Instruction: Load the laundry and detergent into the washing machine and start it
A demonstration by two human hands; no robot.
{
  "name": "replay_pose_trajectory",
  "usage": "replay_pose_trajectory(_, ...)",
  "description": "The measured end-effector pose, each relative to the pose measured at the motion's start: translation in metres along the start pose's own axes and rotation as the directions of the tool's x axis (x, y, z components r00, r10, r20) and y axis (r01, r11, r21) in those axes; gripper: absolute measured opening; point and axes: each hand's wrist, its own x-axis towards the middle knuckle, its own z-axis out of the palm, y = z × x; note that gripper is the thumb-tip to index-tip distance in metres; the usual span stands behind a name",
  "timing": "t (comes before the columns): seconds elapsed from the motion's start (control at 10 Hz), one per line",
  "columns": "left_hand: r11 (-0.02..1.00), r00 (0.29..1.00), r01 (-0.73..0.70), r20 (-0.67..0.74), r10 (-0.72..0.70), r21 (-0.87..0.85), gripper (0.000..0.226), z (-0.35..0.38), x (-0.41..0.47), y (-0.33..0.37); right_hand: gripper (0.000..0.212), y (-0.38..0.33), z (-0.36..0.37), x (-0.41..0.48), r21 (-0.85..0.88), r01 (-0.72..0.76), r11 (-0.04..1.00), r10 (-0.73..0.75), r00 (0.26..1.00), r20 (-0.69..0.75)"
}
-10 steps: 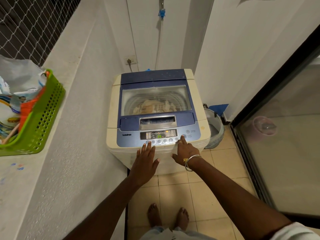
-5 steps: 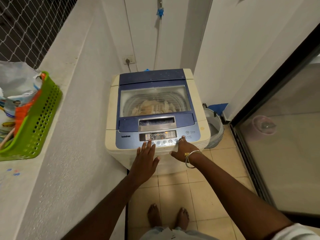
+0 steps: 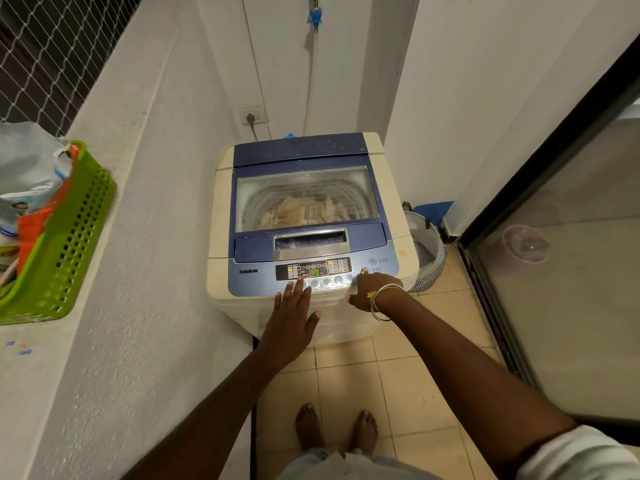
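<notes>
Since the lid (image 3: 301,152) is down and pale laundry (image 3: 301,211) lies in the drum behind its clear window, you can judge the loading part as done. Whether detergent went in cannot be told from here: none is visible through the window, and a printed bag (image 3: 27,168) that may be the detergent sits in the green basket (image 3: 69,244) on the ledge, well apart from the washing machine (image 3: 221,237).

The control panel (image 3: 313,268) is lit, with green digits on its display (image 3: 316,273), so power looks to be on and a programme set. Your left hand (image 3: 291,323) lies flat and released on the front edge, straight fingers reaching the button row and gripping nothing. Your right hand (image 3: 372,292) has one finger stretched onto the START button (image 3: 364,271) at the right end of the panel; the other fingers are tucked under. A small white bit shows beneath them, and whether you hold it cannot be told.

What is left, by this view, is only a firm press and a check that the drum begins to fill or turn.
</notes>
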Motion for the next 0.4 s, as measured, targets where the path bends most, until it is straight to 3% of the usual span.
replay_pose_trajectory(0.1,1.0,1.0,0.005,0.0,-0.005,0.004,0.071,-0.002,-0.002,0.0,0.045,-0.005,-0.007,-0.003,-0.098,0.001,0.995,-0.011,0.994,-0.106)
replay_pose_trajectory(0.2,1.0,1.0,0.014,-0.014,-0.014,-0.005,0.074,-0.001,-0.004,-0.002,0.037,-0.015,0.0,-0.015,-0.053,-0.012,0.999,-0.003,0.963,-0.268)
replay_pose_trajectory(0.3,1.0,0.999,0.025,-0.019,-0.025,-0.002,0.076,0.002,-0.007,-0.007,0.04,-0.024,0.019,-0.026,0.054,0.053,0.997,-0.029,0.929,-0.37)
replay_pose_trajectory(0.4,0.999,0.998,0.053,-0.024,-0.053,-0.013,0.068,0.007,-0.009,-0.01,0.055,-0.036,0.042,-0.034,0.054,0.153,0.987,-0.124,0.924,-0.361)
